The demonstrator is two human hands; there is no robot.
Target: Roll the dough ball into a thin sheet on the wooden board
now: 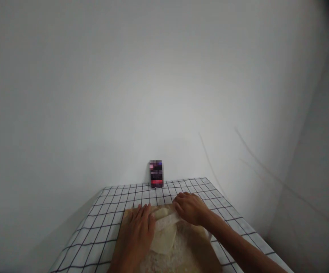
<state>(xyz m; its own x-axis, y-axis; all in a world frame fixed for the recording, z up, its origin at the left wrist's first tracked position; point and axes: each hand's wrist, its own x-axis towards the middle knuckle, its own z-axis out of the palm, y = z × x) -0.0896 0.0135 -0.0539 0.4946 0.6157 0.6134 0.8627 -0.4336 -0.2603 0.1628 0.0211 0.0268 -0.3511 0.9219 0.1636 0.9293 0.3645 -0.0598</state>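
My left hand [141, 227] lies with its fingers stretched forward on the left side of a floured wooden board [192, 261]. My right hand [191, 207] is curled closed over the right end of a pale, floury rolling pin [168, 220]. The pin's left end reaches my left thumb; whether that palm bears on it is hidden. Just under the pin, on the near side, spreads a thin flat sheet of dough [163, 240]. Beyond the pin sits a pale dough piece [161, 213]. Another whitish piece [206, 232] shows partly behind my right forearm.
A white cloth with a dark grid [96, 223] covers the table under the board. Against the wall at the back stands a phone [156, 174], its screen blurred. White walls [164, 94] close in behind and on the right.
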